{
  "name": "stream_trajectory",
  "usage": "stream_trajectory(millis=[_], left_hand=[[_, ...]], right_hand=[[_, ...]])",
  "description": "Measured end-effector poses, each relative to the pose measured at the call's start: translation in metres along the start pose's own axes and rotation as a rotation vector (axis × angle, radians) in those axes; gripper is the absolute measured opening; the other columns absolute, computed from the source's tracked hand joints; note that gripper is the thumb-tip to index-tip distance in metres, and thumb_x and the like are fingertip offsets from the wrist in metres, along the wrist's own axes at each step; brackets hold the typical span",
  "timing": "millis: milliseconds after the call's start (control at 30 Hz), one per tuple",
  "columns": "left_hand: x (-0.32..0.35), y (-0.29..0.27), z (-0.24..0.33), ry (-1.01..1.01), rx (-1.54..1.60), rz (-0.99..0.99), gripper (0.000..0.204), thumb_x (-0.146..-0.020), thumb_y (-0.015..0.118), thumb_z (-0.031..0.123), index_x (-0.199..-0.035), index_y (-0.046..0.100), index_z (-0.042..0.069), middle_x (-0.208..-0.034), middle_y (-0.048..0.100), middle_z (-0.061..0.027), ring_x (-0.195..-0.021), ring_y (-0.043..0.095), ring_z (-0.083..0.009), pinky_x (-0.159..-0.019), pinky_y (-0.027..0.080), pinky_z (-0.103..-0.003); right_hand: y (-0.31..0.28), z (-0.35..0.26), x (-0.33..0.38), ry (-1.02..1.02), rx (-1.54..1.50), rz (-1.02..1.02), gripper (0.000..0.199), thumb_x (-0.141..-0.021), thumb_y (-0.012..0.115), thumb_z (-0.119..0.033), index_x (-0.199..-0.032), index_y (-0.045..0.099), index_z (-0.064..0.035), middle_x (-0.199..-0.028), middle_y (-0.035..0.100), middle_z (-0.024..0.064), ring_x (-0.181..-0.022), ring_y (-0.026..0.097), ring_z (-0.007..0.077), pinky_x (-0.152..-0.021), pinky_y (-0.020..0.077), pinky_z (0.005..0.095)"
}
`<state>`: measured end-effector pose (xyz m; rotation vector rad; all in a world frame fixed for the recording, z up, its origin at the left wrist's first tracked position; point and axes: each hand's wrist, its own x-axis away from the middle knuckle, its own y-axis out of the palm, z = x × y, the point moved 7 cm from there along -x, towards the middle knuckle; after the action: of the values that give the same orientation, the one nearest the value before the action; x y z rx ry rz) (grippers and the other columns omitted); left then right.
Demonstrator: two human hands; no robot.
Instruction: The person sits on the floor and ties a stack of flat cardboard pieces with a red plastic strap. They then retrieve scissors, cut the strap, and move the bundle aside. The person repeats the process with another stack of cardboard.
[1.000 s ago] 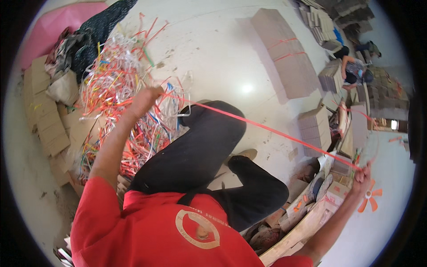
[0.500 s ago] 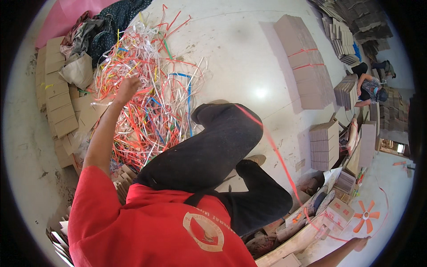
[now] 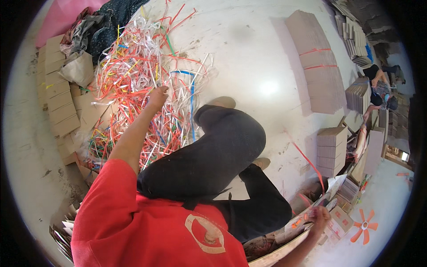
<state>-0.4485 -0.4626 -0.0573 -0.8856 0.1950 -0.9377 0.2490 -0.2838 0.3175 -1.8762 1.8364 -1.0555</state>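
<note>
Over a large tangled heap of plastic strapping strips (image 3: 133,75) in red, white, yellow and blue, my left hand (image 3: 159,97) is closed. What its fingers pinch, if anything, is lost among the strips. At the lower right, my right hand (image 3: 319,217) is closed and slightly blurred. A loose red strap (image 3: 308,159) runs through the air past my knee and curls down toward that hand, which appears to grip it. The strap's upper end fades out over the floor.
Flat cardboard (image 3: 57,91) lies left of the heap, beside bundled cloth (image 3: 106,29). A strapped cardboard stack (image 3: 318,75) stands on the floor ahead. At right are more cardboard bundles (image 3: 331,149), an orange fan blade (image 3: 364,226) and another person (image 3: 381,91) bending.
My left hand has moved right across the heap. The right hand has come up and inward from the lower right, and the red strap has swung away from my knee.
</note>
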Motion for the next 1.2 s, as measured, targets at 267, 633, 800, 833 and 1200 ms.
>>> stream_trajectory(millis=[267,633,800,833,1200], left_hand=[[0.025,-0.023,0.028,0.057,0.122,0.128,0.024,-0.080,0.058,0.007,-0.103,0.060,0.003,-0.084,0.062,-0.0175,-0.076,0.062,-0.0315,-0.069,0.049,-0.037],[0.081,-0.061,0.330,0.583,0.556,-0.240,0.055,-0.072,0.071,0.024,-0.120,0.051,0.004,-0.110,0.058,-0.0142,-0.099,0.058,-0.0292,-0.085,0.046,-0.037],[0.161,-0.099,0.401,1.063,0.214,-0.057,0.048,-0.083,0.052,0.017,-0.128,0.039,0.009,-0.130,0.040,-0.0149,-0.110,0.049,-0.0346,-0.086,0.045,-0.039],[0.159,-0.093,0.396,0.978,0.221,-0.175,0.046,-0.084,0.048,0.016,-0.129,0.039,0.012,-0.131,0.039,-0.0159,-0.110,0.050,-0.0341,-0.085,0.045,-0.040],[0.303,-0.287,-0.160,-0.567,-0.992,-0.416,0.027,-0.081,0.048,0.012,-0.105,0.059,0.006,-0.105,0.061,-0.0164,-0.097,0.060,-0.0296,-0.081,0.048,-0.039]], right_hand=[[0.096,0.039,-0.023,0.292,-0.537,-0.126,0.005,-0.088,0.055,-0.010,-0.089,0.057,-0.0046,-0.059,0.055,0.0033,-0.036,0.044,0.0082,-0.031,0.0327,0.0210],[0.156,-0.193,0.000,-0.731,0.240,0.136,0.010,-0.082,0.055,-0.001,-0.090,0.060,-0.0005,-0.065,0.057,0.0050,-0.054,0.051,0.0148,-0.048,0.0419,0.0274],[0.262,-0.273,0.074,-1.235,0.330,-0.382,0.028,-0.068,0.057,0.001,-0.095,0.059,-0.0017,-0.089,0.058,0.0124,-0.077,0.055,0.0291,-0.063,0.0465,0.0372],[0.271,-0.277,0.084,-1.338,0.334,-0.375,0.031,-0.069,0.058,0.001,-0.101,0.058,-0.0029,-0.095,0.057,0.0134,-0.081,0.055,0.0311,-0.066,0.0472,0.0383],[0.337,-0.222,0.065,-1.192,0.438,-0.352,0.038,-0.078,0.063,-0.011,-0.112,0.053,-0.0014,-0.113,0.055,0.0157,-0.108,0.050,0.0330,-0.096,0.0345,0.0470]])
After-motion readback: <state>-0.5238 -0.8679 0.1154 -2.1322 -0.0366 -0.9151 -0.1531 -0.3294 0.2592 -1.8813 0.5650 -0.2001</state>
